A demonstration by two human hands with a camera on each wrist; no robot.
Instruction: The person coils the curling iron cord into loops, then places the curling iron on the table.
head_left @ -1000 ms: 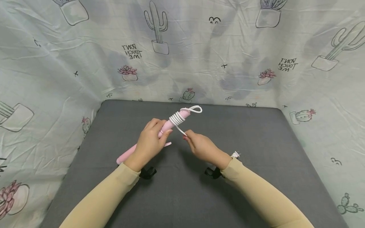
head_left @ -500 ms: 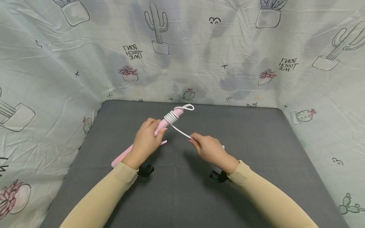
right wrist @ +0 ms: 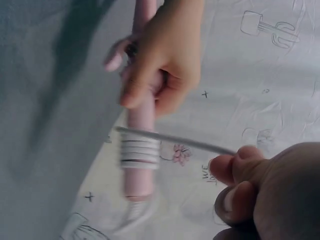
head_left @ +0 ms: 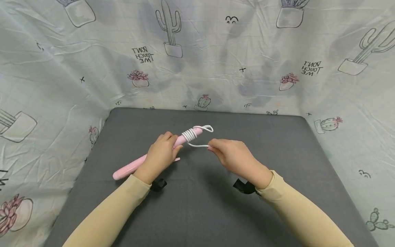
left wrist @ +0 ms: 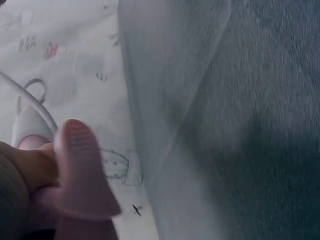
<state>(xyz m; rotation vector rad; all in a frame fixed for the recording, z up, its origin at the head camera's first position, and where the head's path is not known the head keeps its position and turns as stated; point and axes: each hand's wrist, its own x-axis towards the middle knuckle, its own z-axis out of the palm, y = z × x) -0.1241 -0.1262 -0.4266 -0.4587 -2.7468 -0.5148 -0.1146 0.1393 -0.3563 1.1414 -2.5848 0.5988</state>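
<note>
A pink curling iron (head_left: 128,168) lies slantwise in my left hand (head_left: 161,153), whose fingers wrap its handle. Its barrel points to the near left, and the clip lever (left wrist: 82,170) is large in the left wrist view. Several turns of white cord (head_left: 189,134) sit tight round the handle's far end. Beyond them the cord makes a small loop where it leaves the handle. My right hand (head_left: 236,156) pinches the loose run of cord (right wrist: 190,143) between thumb and fingertips, a short way right of the coils. The rest of the cord is hidden behind that hand.
A dark grey table top (head_left: 197,212) lies under both hands. Pale cloth with cactus prints (head_left: 200,61) hangs behind it and at both sides. A black strap (head_left: 158,185) shows at the left wrist, and another strap (head_left: 244,187) at the right.
My right hand has moved right, drawing out a longer run of cord. The curling iron's coiled end has dipped and its barrel tip has swung left. The plug near my right wrist has gone from sight.
</note>
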